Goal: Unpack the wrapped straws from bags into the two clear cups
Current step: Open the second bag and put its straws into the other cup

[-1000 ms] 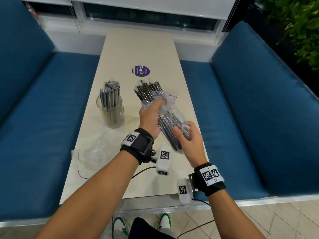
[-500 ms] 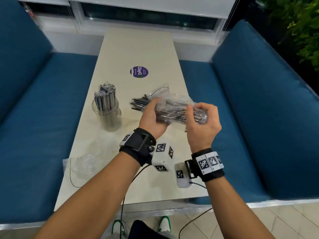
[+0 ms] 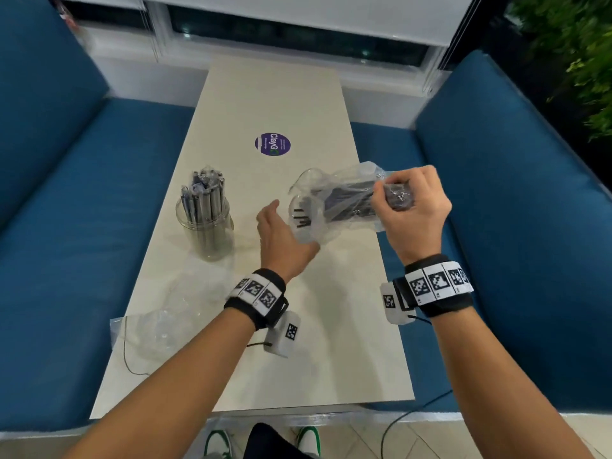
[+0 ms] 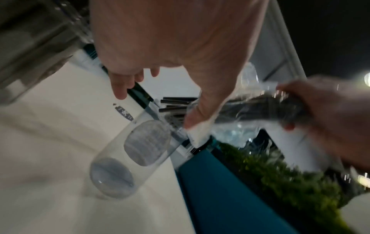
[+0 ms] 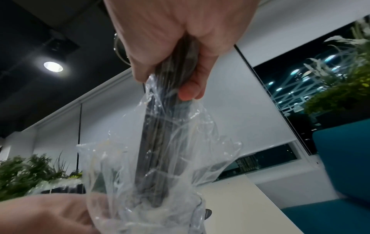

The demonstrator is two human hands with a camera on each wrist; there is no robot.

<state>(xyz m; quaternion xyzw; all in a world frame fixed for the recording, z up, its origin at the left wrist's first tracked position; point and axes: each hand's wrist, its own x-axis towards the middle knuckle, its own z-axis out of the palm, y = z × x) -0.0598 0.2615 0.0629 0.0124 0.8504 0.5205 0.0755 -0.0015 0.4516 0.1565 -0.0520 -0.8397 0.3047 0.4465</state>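
Since half a second ago, left hand [image 3: 281,238] has let go of the straw bundle [image 3: 347,203] and now hangs open, fingers loose, by the bag [image 3: 334,207] mouth. Right hand [image 3: 412,207] grips the bundle's far end through the plastic, straw tips poking toward an empty clear cup [image 4: 128,158] on the bench [image 3: 265,94]. Filled cup [image 3: 207,223] stands left, an emptied bag [image 3: 159,323] nearer.

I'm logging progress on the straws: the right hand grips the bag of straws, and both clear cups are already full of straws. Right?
Not quite. Only the left cup is full of straws. The second cup is empty, as the left wrist view shows. The right hand does grip the bag of straws, its open end toward the left hand.
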